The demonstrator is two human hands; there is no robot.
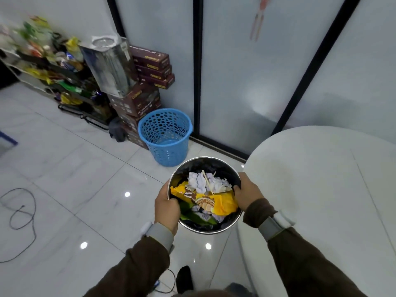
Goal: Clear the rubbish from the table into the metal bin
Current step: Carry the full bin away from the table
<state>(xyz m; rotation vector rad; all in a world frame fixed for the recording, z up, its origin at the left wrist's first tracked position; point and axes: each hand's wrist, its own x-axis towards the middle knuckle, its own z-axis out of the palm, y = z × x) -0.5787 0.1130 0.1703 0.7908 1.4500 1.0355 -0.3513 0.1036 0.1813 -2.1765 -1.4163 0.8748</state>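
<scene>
While both hands grip its rim from opposite sides, the metal bin (pixel 205 196) hangs between them above the white tiled floor (pixel 64 179), just left of the curved edge of the white worktop (pixel 321 189). From the head view, the left hand (pixel 166 205) closes on the bin's left rim, thumb hooked inside and fingers wrapped down the outer wall. The right hand (pixel 247 192) closes on the right rim in the same way, its thumb over the lip near the rubbish. Inside the bin lie crumpled white paper (pixel 203 182), thin wooden sticks (pixel 207 182), a yellow snack wrapper (pixel 214 200) and a green wrapper (pixel 197 217), all on a dark liner. Both wrists carry grey bands over brown sleeves. Beyond the bin, on the floor near a frosted glass partition (pixel 246 71), stands a blue perforated plastic basket (pixel 166 136). Left of it a stack of dark brown boxes (pixel 150 82) rises, with cluttered shelves (pixel 42 61) farther left. A dark cable (pixel 21 211) loops across the tiles at the far left.
</scene>
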